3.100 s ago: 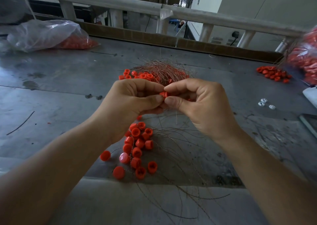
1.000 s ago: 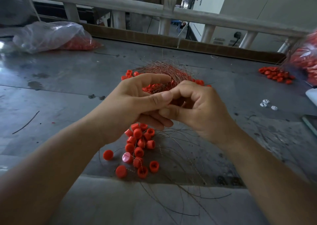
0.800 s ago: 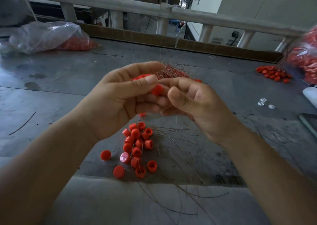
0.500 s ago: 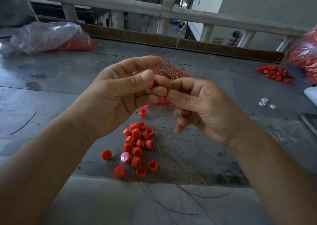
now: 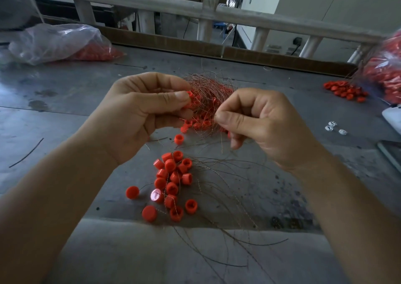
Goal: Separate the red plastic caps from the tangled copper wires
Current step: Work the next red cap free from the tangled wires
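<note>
Tangled copper wires (image 5: pixel 208 88) heaped in a loose nest mid-table, red plastic caps (image 5: pixel 201 123) caught along its near edge. Pinched in the left hand (image 5: pixel 138 114), one cap (image 5: pixel 190 94); in the right hand (image 5: pixel 260 121), wire strands (image 5: pixel 213 119). Just nearer, a lone cap (image 5: pixel 179 139); nearer still, loose caps (image 5: pixel 171 179) clustered among loose strands (image 5: pixel 227 186).

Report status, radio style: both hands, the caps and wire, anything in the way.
Left hand pinching a red cap. Right hand pinching strands from the wire tangle. Cap pile nearer; loose strands lie across it.

Raised apart, left hand (image 5: pixel 138 114) and right hand (image 5: pixel 262 123) both pinch.
</note>
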Motion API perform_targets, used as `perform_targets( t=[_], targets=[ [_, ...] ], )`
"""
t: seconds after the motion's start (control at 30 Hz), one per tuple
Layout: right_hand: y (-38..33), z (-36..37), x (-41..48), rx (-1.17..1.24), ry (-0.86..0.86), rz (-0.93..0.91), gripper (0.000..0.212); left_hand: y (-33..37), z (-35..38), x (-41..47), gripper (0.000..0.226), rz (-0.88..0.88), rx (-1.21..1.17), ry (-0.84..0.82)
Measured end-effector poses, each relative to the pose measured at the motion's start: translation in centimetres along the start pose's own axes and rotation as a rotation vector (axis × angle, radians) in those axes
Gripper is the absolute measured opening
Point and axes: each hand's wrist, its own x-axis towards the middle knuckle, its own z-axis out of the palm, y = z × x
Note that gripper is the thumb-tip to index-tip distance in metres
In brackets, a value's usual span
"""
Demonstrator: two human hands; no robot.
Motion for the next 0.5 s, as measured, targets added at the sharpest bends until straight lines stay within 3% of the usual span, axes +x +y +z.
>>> perform_targets(
  t=[0.13,0.33,0.43,0.5],
  targets=[
    [0.2,-1.2,0.1,-0.160,-0.034,0.058,0.014,0.3,-1.0,0.3,0.016,-0.013,0.149,0.028],
    [1.2,-1.8,0.2,-0.415,-0.249,0.275,0.018,-0.4,-1.1,0.1,0.022,-0.177,0.651,-0.290],
    [1.6,-1.5,0.2,-0.612,-0.330,0.315,0.018,-1.0,-1.1,0.2,0.011,-0.220,0.745,-0.359],
    [1.7,-1.3,0.2,-0.660,-0.354,0.330,0.019,-1.2,-1.2,0.3,0.015,-0.242,0.773,-0.389]
  ],
)
